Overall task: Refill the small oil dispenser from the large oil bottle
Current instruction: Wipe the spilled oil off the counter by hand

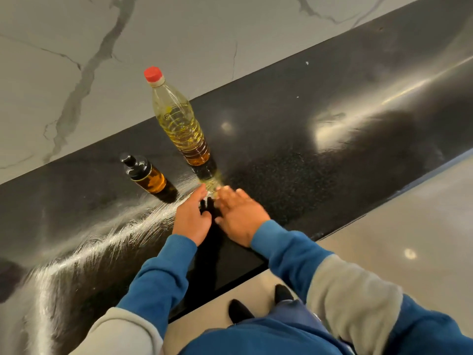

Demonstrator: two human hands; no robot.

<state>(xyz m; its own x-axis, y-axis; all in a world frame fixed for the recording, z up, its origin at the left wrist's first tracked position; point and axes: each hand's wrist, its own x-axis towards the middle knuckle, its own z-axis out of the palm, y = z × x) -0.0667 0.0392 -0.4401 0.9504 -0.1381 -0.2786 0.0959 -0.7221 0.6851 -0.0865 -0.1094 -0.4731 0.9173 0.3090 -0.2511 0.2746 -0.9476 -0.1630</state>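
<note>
on the black counter, your small oil dispenser stands upright at the left with its black pump top on and amber oil inside, just left of the large oil bottle, which stands upright with its red cap on and is partly full of yellow oil. your left hand sits near you, just short of the big bottle's base, fingers relaxed and slightly spread, holding nothing. just to its right, your right hand lies blurred over the counter, fingers straight and fairly wide, also holding nothing.
</note>
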